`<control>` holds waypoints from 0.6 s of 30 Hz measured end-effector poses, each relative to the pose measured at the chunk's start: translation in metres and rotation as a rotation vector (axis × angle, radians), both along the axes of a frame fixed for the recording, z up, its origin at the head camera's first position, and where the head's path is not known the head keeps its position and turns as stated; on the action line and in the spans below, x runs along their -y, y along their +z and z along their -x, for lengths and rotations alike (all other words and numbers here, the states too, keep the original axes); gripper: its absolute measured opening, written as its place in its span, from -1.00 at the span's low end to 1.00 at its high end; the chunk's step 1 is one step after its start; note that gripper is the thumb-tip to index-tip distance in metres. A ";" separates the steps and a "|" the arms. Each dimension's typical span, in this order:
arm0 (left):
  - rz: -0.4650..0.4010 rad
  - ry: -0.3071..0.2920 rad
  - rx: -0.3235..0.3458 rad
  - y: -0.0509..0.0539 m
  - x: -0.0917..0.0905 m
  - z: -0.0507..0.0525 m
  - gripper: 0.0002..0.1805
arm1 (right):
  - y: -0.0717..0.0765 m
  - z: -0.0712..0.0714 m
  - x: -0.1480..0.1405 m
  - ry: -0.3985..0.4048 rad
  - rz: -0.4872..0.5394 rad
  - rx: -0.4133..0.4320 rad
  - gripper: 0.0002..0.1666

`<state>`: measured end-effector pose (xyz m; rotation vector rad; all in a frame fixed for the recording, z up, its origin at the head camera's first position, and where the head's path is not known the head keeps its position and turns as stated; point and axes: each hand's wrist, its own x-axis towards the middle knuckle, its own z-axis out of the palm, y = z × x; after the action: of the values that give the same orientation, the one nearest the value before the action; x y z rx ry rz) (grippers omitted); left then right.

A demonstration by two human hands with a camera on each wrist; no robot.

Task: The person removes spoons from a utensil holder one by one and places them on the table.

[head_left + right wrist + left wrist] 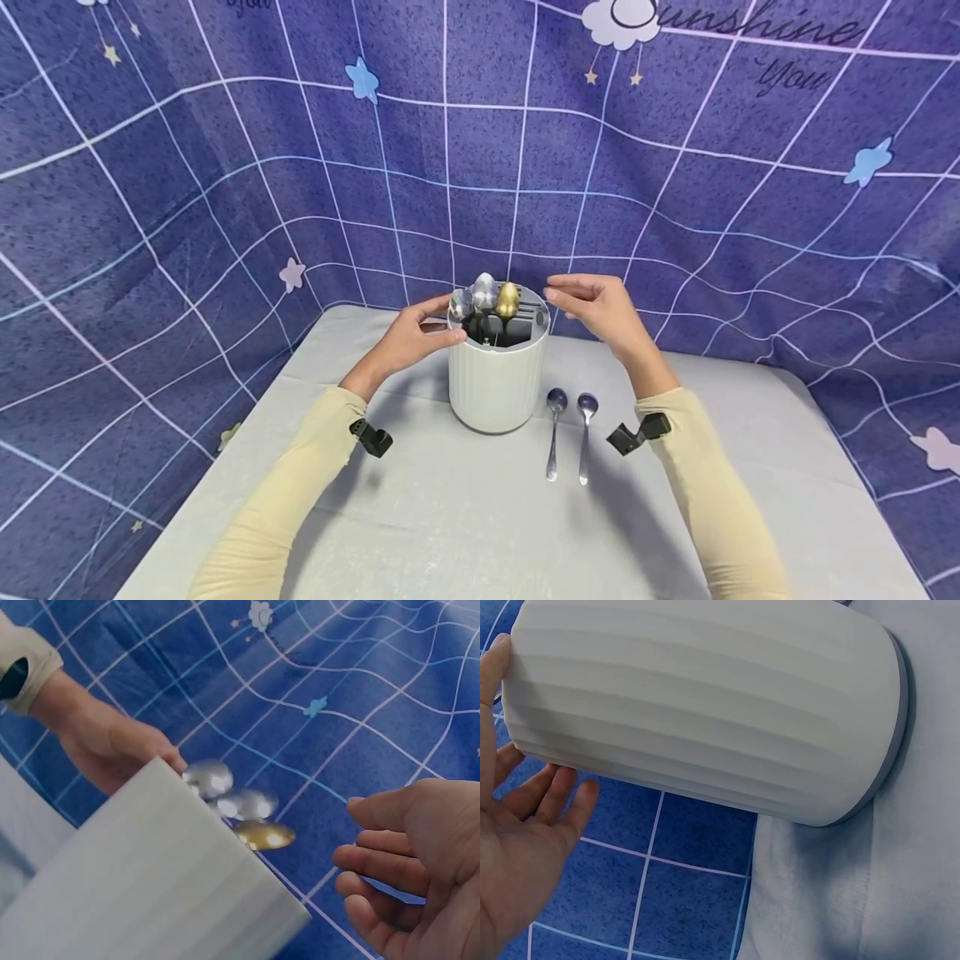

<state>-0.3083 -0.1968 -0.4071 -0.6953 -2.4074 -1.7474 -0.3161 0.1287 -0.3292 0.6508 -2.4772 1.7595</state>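
Rested the left hand (414,337) on the upper left of a white utensil holder (495,387), with the thumb at the near rim and the other fingers spread round toward the far side. Had a wide, relaxed grip there, with fingertips against the rim and upper wall rather than closed about them. Could not tell how firmly any fingertip pressed.

Held the right hand (606,312) in the air just beyond the holder's right rim, touching nothing. Curved its fingers loosely, with a plain gap between thumb and fingers in the right wrist view, and had hold of nothing.

Saw the holder upright near the middle of the table (420,508), toward the far edge, with ribs down its wall. Made out a grey insert (525,292) at its top, slotted on the right. Could not identify the dark shapes in the larger near opening.

Counted 3 spoons above the rim, all bowl up: 1 silver spoon (460,304) at the left, another silver spoon (485,292) in the middle and 1 gold spoon (508,298) at the right.

Found 2 more spoons (556,407) on the table just right of the holder, side by side but apart, bowls away from the person and handles toward the person.

Wore 2 cream sleeves (270,492), with 1 black device (378,442) at each wrist. Noticed a purple-blue backdrop (487,150) behind, patterned with pale grid lines and stars.
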 end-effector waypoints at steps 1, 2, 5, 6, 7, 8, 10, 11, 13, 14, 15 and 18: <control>-0.001 0.000 -0.001 0.000 0.000 0.000 -0.25 | 0.000 0.001 0.003 0.000 0.006 0.003 -0.55; -0.004 0.000 -0.003 0.000 0.000 0.000 -0.25 | 0.000 0.002 0.007 0.001 0.007 0.004 -0.55; -0.009 -0.004 -0.007 0.002 -0.001 -0.002 -0.26 | 0.001 0.004 0.016 0.006 -0.003 0.009 -0.54; -0.013 -0.005 -0.007 0.002 -0.001 -0.002 -0.26 | 0.000 0.004 0.018 0.009 -0.006 0.010 -0.54; -0.017 -0.007 -0.005 0.002 -0.002 -0.002 -0.26 | 0.000 0.005 0.021 0.014 -0.012 0.009 -0.54; -0.018 -0.009 -0.003 0.002 -0.002 -0.002 -0.27 | 0.000 0.005 0.023 0.017 -0.018 0.007 -0.54; -0.023 -0.012 0.003 0.002 -0.002 -0.003 -0.27 | -0.001 0.006 0.028 0.024 -0.033 0.001 -0.55; -0.026 -0.011 0.005 0.002 -0.003 -0.003 -0.27 | -0.001 0.006 0.030 0.026 -0.041 -0.003 -0.55; -0.030 -0.011 0.009 0.001 -0.003 -0.003 -0.27 | -0.002 0.006 0.033 0.024 -0.055 -0.010 -0.55; -0.032 -0.012 0.010 0.001 -0.003 -0.002 -0.26 | -0.002 0.006 0.035 0.022 -0.064 -0.015 -0.55; -0.034 -0.009 0.010 0.001 -0.002 -0.002 -0.26 | -0.003 0.007 0.036 0.019 -0.069 -0.018 -0.55; -0.034 -0.008 0.010 0.001 -0.002 -0.002 -0.26 | -0.005 0.009 0.040 0.013 -0.082 -0.021 -0.57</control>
<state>-0.3061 -0.1951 -0.4062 -0.6947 -2.3788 -1.7942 -0.3247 0.0888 -0.3337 0.6891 -2.5486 1.6537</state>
